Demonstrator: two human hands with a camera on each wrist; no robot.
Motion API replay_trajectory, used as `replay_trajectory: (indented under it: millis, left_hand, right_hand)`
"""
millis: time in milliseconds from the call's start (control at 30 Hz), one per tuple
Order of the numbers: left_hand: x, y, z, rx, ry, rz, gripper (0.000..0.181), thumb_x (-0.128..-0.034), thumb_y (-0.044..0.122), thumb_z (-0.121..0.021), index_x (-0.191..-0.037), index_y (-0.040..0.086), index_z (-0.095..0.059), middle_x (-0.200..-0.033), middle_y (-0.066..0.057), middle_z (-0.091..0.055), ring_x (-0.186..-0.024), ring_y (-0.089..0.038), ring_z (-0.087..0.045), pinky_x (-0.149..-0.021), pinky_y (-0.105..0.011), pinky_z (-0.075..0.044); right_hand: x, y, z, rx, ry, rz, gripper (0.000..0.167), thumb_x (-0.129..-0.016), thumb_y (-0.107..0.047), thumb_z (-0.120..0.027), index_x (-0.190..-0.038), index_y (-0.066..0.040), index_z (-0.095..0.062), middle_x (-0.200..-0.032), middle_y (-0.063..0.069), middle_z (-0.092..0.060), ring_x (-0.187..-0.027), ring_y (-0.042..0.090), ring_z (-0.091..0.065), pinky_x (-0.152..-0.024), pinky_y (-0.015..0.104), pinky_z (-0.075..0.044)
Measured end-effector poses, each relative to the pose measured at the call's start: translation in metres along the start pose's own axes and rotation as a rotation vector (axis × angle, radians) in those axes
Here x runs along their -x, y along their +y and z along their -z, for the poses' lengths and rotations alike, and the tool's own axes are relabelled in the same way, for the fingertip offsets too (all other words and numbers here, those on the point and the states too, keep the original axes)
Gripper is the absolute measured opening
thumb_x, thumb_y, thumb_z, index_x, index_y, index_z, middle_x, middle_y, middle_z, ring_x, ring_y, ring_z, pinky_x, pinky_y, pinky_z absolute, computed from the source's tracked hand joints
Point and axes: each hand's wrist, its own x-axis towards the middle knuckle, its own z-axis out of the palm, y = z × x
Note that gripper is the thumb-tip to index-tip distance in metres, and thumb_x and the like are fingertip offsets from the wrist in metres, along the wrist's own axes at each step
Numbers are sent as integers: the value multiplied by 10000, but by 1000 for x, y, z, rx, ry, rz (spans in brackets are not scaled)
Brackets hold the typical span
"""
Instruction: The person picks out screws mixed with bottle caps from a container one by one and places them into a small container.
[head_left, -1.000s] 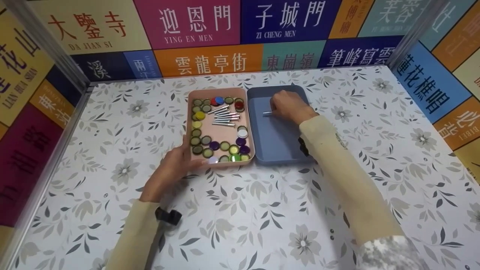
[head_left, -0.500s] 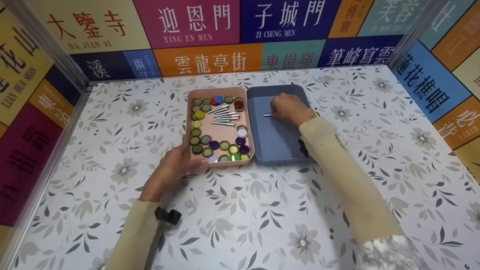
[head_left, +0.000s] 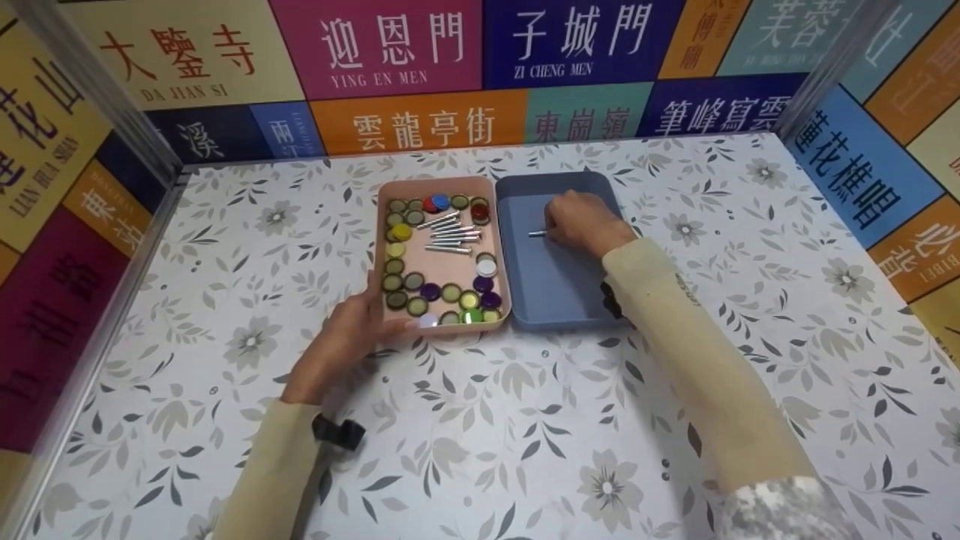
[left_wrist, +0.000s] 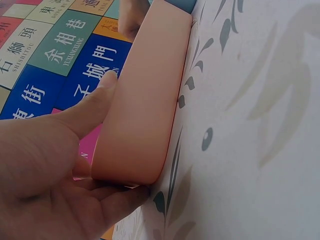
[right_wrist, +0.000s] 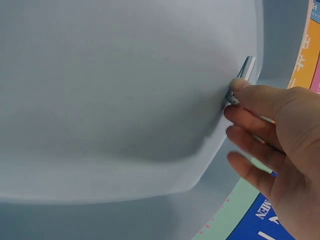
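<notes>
My left hand (head_left: 349,322) grips the near left corner of a pink tray (head_left: 442,328), thumb at the near rim and fingers along the left side. In the left wrist view that hand (left_wrist: 65,160) holds the tray's outer wall (left_wrist: 135,100). Inside lie several silver metal pins (head_left: 452,232) in a loose bunch, with bottle caps (head_left: 430,292) around them. Over the blue-grey tray (head_left: 555,323), my right hand (head_left: 583,221) pinches one silver metal pin (head_left: 537,233) between thumb and forefinger. The right wrist view shows the same pin (right_wrist: 248,67) close to the tray floor; its lower end is hidden.
The two trays stand side by side, touching, on a white tabletop (head_left: 480,450) with a leaf and flower print. Colourful panels with lettering (head_left: 420,120) rise behind the table and along both sides.
My right hand and the pin have shifted very slightly toward the near side of the blue-grey tray. My left hand keeps its hold on the pink tray.
</notes>
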Motion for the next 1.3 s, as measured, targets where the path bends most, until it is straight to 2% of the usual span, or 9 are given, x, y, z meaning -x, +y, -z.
replay_trajectory:
  millis: [100, 200, 333, 433, 633, 733, 833, 1067, 1300]
  left_hand:
    - [0, 0, -1, 32, -9, 36, 886, -976, 310, -654, -1618, 287, -45, -1496, -133, -534, -1140, -269, -653, -1036, -430, -510]
    - [-1, 1, -1, 58, -3, 57, 700, -1032, 391, -531, -1615, 276, -161, -1494, -116, -540, -1192, -259, -631, -1077, -443, -481]
    - [-1, 1, 0, 42, -5, 44, 707, -1030, 390, -536, -1617, 287, -155, -1493, -103, -544, -1178, -261, -628, -1068, -442, -481]
    - [-1, 1, 0, 20, -11, 38, 898, -973, 304, -658, -1616, 327, -32, -1526, -100, -508, -1172, -267, -619, -1050, -437, -491]
    - [-2, 2, -1, 25, -13, 71, 1032, -919, 336, -724, -1604, 311, 47, -1515, -92, -522, -1156, -226, -639, -1110, -400, -457]
    - [-2, 2, -1, 2, -15, 91, 1036, -925, 358, -714, -1601, 285, 68, -1492, -107, -545, -1066, -215, -659, -1012, -366, -498]
    - [-3, 4, -2, -3, -15, 112, 1040, -929, 356, -711, -1601, 276, 78, -1524, -103, -510, -1086, -214, -644, -996, -353, -498]
    - [-4, 5, -2, 15, -20, 144, 1076, -908, 369, -734, -1596, 308, 91, -1591, -86, -423, -1263, -243, -572, -1174, -414, -394]
    - [-5, 3, -3, 26, -27, 154, 1082, -901, 375, -738, -1590, 321, 95, -1636, -86, -331, -1422, -259, -453, -1244, -432, -284]
  right_hand:
    - [1, -1, -1, 16, 10, -5, 139, -884, -89, -687, -963, 10, -742, -961, 186, -747, -825, 321, -660, -787, 480, -558]
    - [2, -3, 0, 35, 28, 2, 130, -877, -89, -695, -945, 13, -740, -953, 189, -747, -824, 330, -663, -789, 489, -557]
    - [3, -5, 1, 39, 39, -3, 124, -865, -66, -680, -940, 20, -730, -941, 190, -743, -796, 320, -643, -778, 489, -551]
    - [3, -6, 2, 26, 45, -15, 134, -862, -69, -669, -940, 28, -722, -929, 192, -736, -757, 292, -601, -745, 478, -536]
    - [3, -10, 6, -5, 50, -41, 89, -850, -54, -650, -861, 20, -698, -821, 148, -672, -703, 252, -503, -640, 407, -453]
    - [3, -12, 9, -5, 52, -40, 97, -846, -52, -654, -876, 23, -709, -853, 161, -692, -725, 263, -525, -663, 429, -484]
    - [3, -15, 11, -6, 62, -52, 138, -859, -70, -659, -918, 31, -731, -938, 196, -732, -772, 296, -583, -739, 490, -533]
    - [5, -22, 12, -35, 87, -73, 191, -893, -158, -689, -881, 29, -727, -941, 213, -736, -813, 330, -634, -791, 523, -554]
    - [8, -27, 16, -46, 63, -51, 244, -909, -157, -692, -1064, 25, -740, -1096, 205, -740, -996, 371, -690, -876, 521, -562]
